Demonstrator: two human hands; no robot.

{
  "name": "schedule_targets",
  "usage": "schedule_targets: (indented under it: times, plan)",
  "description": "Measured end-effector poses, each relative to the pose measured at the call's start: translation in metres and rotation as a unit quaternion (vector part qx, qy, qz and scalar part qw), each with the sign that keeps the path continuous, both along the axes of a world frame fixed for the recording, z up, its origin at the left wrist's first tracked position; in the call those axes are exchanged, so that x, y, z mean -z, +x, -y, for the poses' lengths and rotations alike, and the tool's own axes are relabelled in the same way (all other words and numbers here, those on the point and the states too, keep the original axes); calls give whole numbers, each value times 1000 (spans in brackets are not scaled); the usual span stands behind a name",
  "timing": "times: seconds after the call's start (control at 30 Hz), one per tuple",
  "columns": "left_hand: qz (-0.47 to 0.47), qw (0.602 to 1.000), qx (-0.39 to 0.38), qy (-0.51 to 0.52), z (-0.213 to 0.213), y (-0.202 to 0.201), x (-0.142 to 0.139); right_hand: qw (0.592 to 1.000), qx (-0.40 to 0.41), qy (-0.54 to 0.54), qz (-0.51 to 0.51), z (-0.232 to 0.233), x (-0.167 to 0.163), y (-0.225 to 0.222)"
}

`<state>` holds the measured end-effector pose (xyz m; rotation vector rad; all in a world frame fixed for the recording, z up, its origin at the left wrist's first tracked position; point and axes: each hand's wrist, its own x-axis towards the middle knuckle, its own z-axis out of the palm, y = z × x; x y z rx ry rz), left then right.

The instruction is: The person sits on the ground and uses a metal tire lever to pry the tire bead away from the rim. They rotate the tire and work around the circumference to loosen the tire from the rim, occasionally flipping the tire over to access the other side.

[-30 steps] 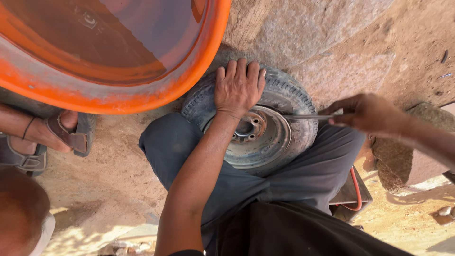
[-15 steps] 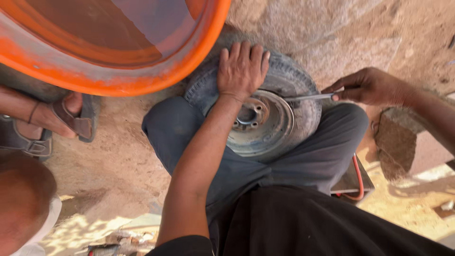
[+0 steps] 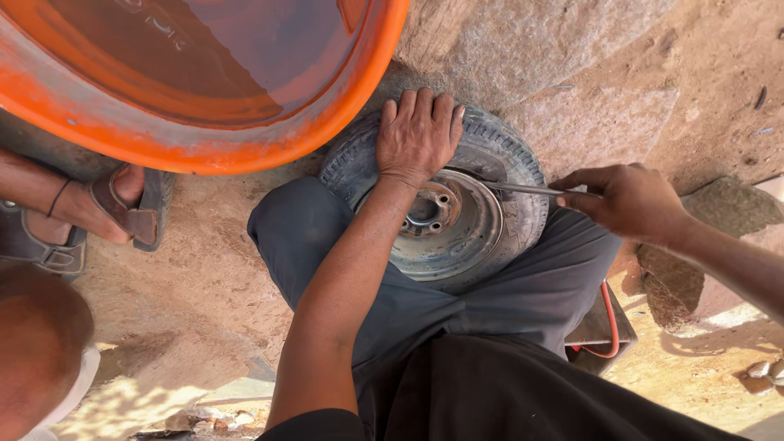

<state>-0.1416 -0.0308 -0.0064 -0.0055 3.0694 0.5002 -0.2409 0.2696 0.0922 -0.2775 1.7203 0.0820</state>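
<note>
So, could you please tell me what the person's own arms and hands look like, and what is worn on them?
Both hands are bare: the left hand and right hand wear no gloves, and no rings, watch or bands show. Both forearms are uncovered. On the left arm, a dark sleeve edge appears only near the shoulder; the right arm leaves the frame before any sleeve shows.

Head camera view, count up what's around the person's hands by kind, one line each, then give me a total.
Tyres on a metal rim: 1
Thin metal rods, held in the right hand: 1
Orange tubs: 1
Sandals on another person's foot: 1
Orange hoses: 1
Total: 5
The left hand lies flat on the tyre.
</note>
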Motion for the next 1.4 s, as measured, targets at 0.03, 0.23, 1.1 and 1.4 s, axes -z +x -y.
schedule_targets:
  times: [0.03,0.23,1.1,1.4]
  plan:
    - [0,1000,-2,2,1,-1,0,1000,-17,-5,-26,-1,4,2]
    - [-1,1000,0,2,4,-4,1,986,114,-81,95,10,19,-11]
    - [5,1000,3,13,9,-5,0,993,-100,21,65,72,11,-45]
    - [-2,1000,-2,10,3,4,5,988,-126,-79,32,60,47,-61]
